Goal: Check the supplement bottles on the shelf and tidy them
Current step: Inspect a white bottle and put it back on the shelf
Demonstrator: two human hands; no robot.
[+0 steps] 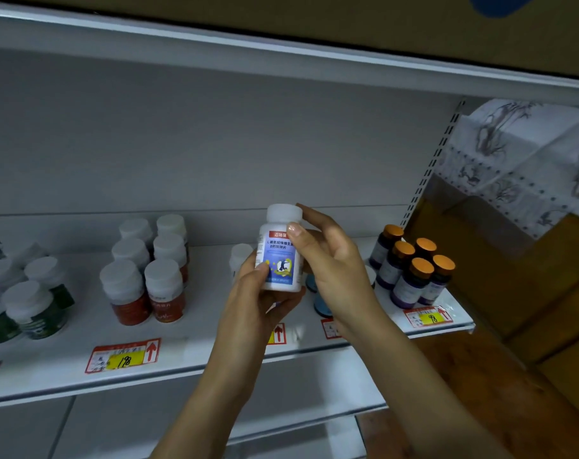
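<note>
Supplement bottles w/ green labels (33, 313) and white caps crowd the far left of the white shelf (199, 336), grey back panel behind. Next come red-label bottles (146, 283) in two rows, w/ a yellow price tag (122, 356) on the shelf edge in front. Centre: blue-label bottle (280, 256), white cap, held upright above the shelf. Left hand (255, 303) is curled under its base, thumb on the label. Right hand (331, 260) pinches the top near the cap. Blue-lidded bottles (320, 308) are partly hidden by the right wrist. Right end: orange-cap bottles (414, 270), dark glass, tight group. Beyond, a patterned cloth (519, 160) hangs over wood panelling (519, 309).
</note>
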